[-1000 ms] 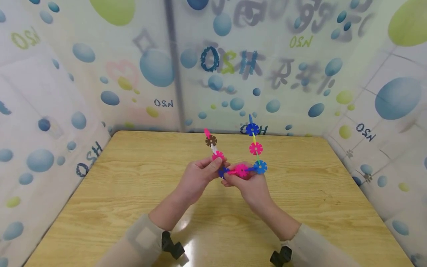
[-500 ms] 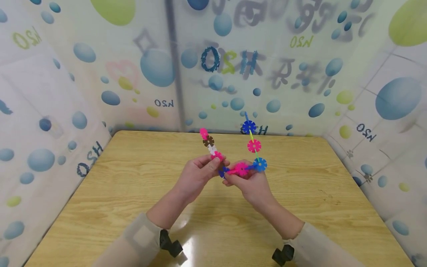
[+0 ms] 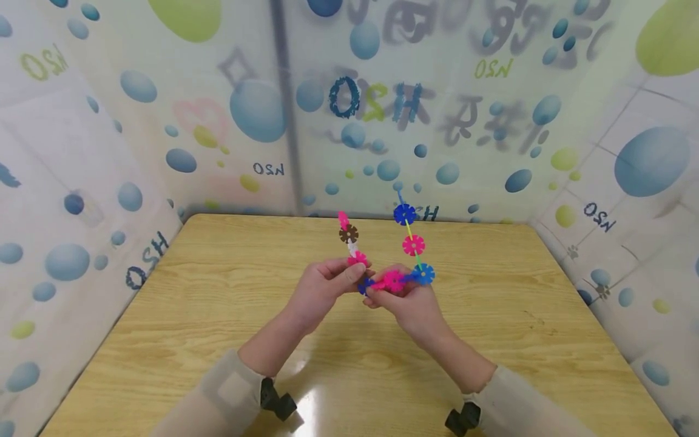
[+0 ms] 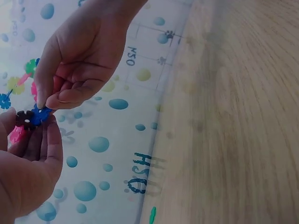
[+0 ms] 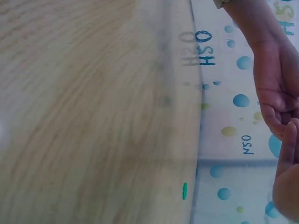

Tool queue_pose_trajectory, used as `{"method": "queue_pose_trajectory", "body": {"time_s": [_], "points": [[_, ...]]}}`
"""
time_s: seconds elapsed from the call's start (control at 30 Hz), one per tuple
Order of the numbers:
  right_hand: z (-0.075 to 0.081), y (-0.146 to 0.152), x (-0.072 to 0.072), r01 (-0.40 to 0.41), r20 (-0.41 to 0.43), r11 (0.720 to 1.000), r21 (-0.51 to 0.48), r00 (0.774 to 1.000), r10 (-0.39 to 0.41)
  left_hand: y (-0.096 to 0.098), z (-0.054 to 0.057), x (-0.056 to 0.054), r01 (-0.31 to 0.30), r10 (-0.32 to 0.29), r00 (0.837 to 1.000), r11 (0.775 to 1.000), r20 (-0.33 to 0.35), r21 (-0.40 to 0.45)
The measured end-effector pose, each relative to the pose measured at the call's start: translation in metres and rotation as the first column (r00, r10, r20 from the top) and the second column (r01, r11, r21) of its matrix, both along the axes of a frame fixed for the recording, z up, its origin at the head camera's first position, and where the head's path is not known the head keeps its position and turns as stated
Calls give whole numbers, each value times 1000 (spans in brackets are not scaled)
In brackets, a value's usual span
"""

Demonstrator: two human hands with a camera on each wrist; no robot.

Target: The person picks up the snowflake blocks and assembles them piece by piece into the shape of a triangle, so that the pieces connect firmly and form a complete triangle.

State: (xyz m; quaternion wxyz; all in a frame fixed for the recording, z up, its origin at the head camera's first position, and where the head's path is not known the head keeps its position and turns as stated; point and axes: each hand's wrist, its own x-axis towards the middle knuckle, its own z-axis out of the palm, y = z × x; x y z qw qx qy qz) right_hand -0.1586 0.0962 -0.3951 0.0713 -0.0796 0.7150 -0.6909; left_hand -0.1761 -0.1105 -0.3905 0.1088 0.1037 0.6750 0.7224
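Note:
A chain of flower-shaped, notched plastic snowflake discs [image 3: 413, 245] is held up above the table between both hands. My left hand [image 3: 322, 294] pinches the chain just below a pink disc [image 3: 357, 258]; white, brown and pink discs rise above it. With thumb and fingers, my right hand [image 3: 412, 306] pinches a dark blue disc [image 4: 41, 114]. That disc meets a black disc [image 4: 27, 120] at the left fingertips in the left wrist view. From the right hand the chain bends upward through a lighter blue disc [image 3: 423, 274]. The right wrist view hides the held discs.
The wooden table [image 3: 218, 315] spreads beneath the hands. Printed curtain walls [image 3: 349, 145] with blue and green dots enclose its back and sides. A small green piece [image 4: 153, 214] lies near the table's edge in the left wrist view.
Both upright ends of the chain sway and turn slightly, dipping a little lower since half a second ago. The hands keep their holds in nearly the same place.

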Motion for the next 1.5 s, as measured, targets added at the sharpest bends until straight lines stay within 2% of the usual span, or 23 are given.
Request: {"method": "queue_pose_trajectory", "body": {"time_s": [0.1,0.17,0.23,0.33,0.4,0.47,0.63,0.87,1.0,1.2,1.3,1.4,1.5], "points": [[-4,1,1,-14,23,1000,-22,1000,15,-1,2,0,4,-8,999,993,-32,-117],[-6,2,1,-18,19,999,-37,1000,19,-1,4,0,5,-14,998,988,-60,-152],[-7,3,1,-16,18,999,-34,1000,17,-1,8,0,8,-19,995,993,-93,-121],[-7,3,2,-15,23,1000,-23,1000,16,0,14,-2,28,-26,991,999,-132,19],[-7,3,2,-22,23,999,-24,999,22,2,17,-2,58,-40,987,992,-152,112],[-7,2,1,-36,15,999,-30,999,37,3,18,-2,81,-54,985,984,-166,157],[-8,0,1,-72,5,996,-45,997,72,8,16,1,60,-34,984,988,-173,146],[-11,-3,-5,-44,59,998,-44,997,47,7,15,-1,-6,26,989,989,-142,145],[-11,-3,-7,-46,74,999,-16,996,48,6,17,0,-7,24,992,990,-123,138],[-10,-1,-7,-95,25,995,-15,995,95,5,19,-2,2,13,995,990,-103,144],[-10,1,-5,-147,4,989,-20,989,147,3,20,-3,42,-19,990,985,-138,168],[-11,2,-3,-204,0,977,-58,979,205,2,21,-6,130,-83,975,966,-208,223],[-12,2,-2,-246,-11,964,-99,969,246,2,21,-10,274,-187,942,908,-279,316]]}}
